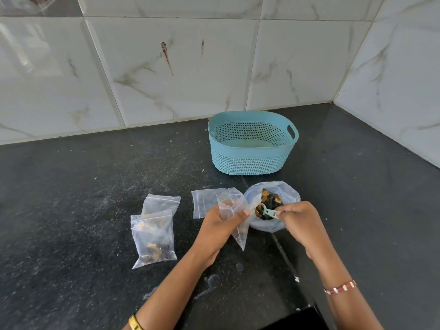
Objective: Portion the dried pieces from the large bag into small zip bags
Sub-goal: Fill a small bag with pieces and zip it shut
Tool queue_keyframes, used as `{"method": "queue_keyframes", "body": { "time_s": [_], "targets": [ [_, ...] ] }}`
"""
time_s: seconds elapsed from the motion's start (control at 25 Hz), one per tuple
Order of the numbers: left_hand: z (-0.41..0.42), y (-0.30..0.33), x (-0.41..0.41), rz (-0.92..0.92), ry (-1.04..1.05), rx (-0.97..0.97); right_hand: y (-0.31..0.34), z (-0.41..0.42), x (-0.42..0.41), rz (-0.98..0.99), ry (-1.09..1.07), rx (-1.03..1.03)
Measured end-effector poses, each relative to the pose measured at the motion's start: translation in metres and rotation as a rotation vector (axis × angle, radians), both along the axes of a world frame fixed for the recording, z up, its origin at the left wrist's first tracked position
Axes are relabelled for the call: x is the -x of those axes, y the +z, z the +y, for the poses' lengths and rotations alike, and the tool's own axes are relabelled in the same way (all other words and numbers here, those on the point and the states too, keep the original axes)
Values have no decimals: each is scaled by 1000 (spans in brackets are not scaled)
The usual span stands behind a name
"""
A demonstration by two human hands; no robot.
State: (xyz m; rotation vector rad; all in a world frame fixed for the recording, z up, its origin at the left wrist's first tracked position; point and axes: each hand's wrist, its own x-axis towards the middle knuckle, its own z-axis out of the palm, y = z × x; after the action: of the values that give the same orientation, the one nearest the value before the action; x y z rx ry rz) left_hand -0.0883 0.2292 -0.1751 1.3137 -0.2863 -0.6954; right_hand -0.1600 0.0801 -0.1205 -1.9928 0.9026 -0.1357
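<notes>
The large clear bag (289, 194) stands open on the black counter, with brown and dark dried pieces (270, 201) showing in its mouth. My right hand (301, 220) holds a small pale green scoop (267, 211) whose bowl dips into those pieces. My left hand (219, 228) grips a small zip bag (234, 206), held open just left of the large bag, with a few pieces inside. A filled zip bag (153, 239) lies to the left, overlapping another small bag (162, 202). An empty zip bag (202, 202) lies behind my left hand.
A light blue perforated plastic basket (252, 145) stands behind the large bag, near the tiled wall (178, 67). The wall corner closes in on the right. Crumbs and wet smears (209, 282) mark the counter near my forearms.
</notes>
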Motion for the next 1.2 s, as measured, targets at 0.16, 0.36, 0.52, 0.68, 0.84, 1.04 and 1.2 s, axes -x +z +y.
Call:
{"method": "queue_keyframes", "body": {
  "time_s": [0.16,0.36,0.52,0.68,0.84,1.04,1.2],
  "targets": [
    [-2,3,2,-9,-9,32,-1,-15,-1,49,-107,-274],
    [-10,7,5,-59,-45,29,-6,-23,3,77,-84,-318],
    [-9,10,7,-120,-30,-16,-20,-22,8,-32,-179,-500],
    [-2,10,3,-165,14,-46,-26,-19,13,-77,-233,-582],
    [-2,6,4,-130,27,-63,-24,-10,9,-69,-197,-307],
    [-3,2,2,-60,4,-5,-21,0,4,-53,-62,-76],
    [-5,10,1,-58,0,15,-18,-4,5,-20,-143,-413]
  ]
}}
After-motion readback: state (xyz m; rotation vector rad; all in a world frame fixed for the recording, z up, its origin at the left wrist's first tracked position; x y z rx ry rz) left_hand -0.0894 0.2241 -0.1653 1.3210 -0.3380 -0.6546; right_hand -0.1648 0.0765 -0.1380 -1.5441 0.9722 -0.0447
